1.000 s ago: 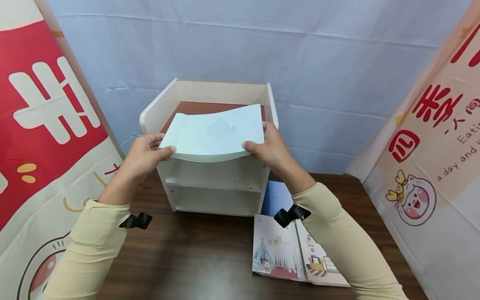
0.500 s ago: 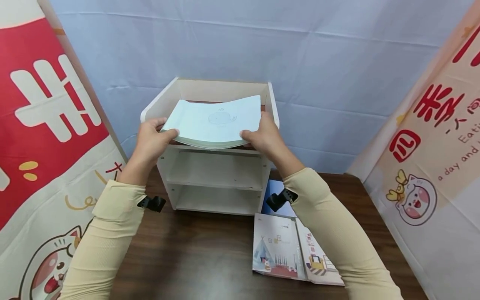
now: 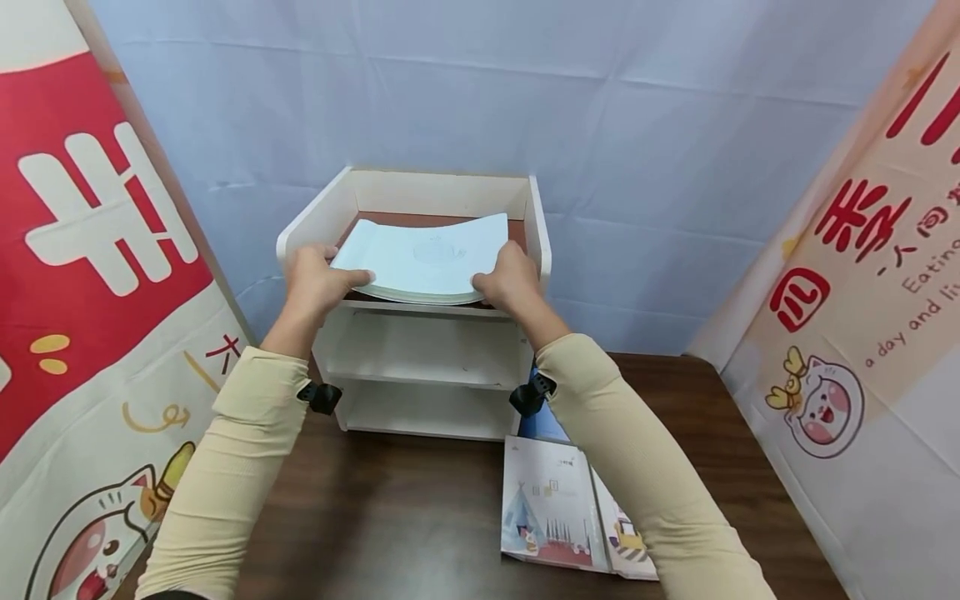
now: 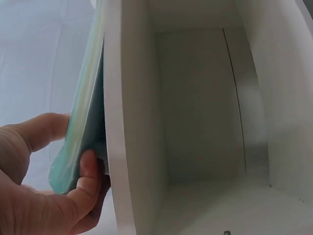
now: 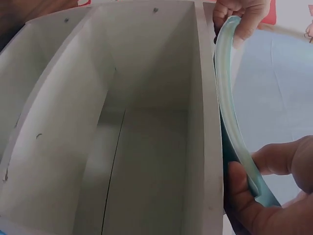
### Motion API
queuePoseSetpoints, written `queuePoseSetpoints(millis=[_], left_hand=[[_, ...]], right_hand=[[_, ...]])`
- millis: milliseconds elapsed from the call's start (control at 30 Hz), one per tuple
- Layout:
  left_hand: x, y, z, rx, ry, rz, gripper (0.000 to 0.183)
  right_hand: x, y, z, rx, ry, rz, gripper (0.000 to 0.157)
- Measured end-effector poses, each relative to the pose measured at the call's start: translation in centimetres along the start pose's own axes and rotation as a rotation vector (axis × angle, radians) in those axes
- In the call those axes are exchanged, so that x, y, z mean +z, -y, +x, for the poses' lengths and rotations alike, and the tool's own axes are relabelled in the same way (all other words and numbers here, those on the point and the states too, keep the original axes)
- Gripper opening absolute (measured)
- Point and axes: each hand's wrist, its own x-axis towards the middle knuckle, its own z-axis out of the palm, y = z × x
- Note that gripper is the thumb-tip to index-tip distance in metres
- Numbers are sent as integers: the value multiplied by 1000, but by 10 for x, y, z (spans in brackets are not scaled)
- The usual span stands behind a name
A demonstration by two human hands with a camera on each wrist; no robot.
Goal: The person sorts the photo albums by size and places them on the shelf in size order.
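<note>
A thick, pale blue notebook [image 3: 423,254] with a faint whale drawing on its cover sags between both hands, low over the top tray of a small white shelf [image 3: 431,373]. At its left end my left hand [image 3: 313,279] grips it, thumb on top and fingers curled underneath. My right hand [image 3: 512,279] pinches the opposite end the same way. From the left wrist, the notebook's edge [image 4: 80,122] shows beside the shelf's front board, fingertips right at that board. In the right wrist view the pages bow [image 5: 227,93] toward the board in the middle.
Raised white walls enclose the brown-floored top tray [image 3: 442,185]. Below are two compartments. An open illustrated book [image 3: 551,508] lies on the dark wooden table [image 3: 390,517] at the right, with a blue item [image 3: 542,427] behind it. Printed cloths hang on both sides.
Both hands have carried the notebook forward from in front of the shelf to over the top tray, then lowered it. The hands have also drawn slightly closer together.
</note>
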Motion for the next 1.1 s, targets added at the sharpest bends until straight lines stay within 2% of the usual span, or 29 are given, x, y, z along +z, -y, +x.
queuePoseSetpoints(millis=[100,200,300,400,467,567,633,733,833,933,1100], left_hand=[[3,-1,4,-15,12,88,76],[4,-3,10,-6,7,175,74],[6,-8,14,3,2,250,73],[9,-11,15,5,-7,282,68],[12,-12,16,0,-19,292,58],[15,-13,19,15,-33,322,43],[17,-13,21,52,-37,365,38],[19,-15,24,136,-25,458,39],[21,-20,23,178,8,525,46],[18,-25,23,166,59,537,50],[14,-25,25,147,111,532,50]], right_hand=[[3,0,4,9,-9,-49,31],[5,2,9,12,-10,-110,34],[6,4,14,28,-12,-148,52],[7,5,18,53,-24,-151,71],[8,5,21,70,-34,-147,75],[10,6,23,79,-36,-169,69],[12,7,23,69,-19,-208,62],[13,11,20,25,-15,-285,53],[14,15,16,-50,-56,-350,39],[13,21,11,-105,-79,-417,27],[15,24,9,-106,-53,-433,26]])
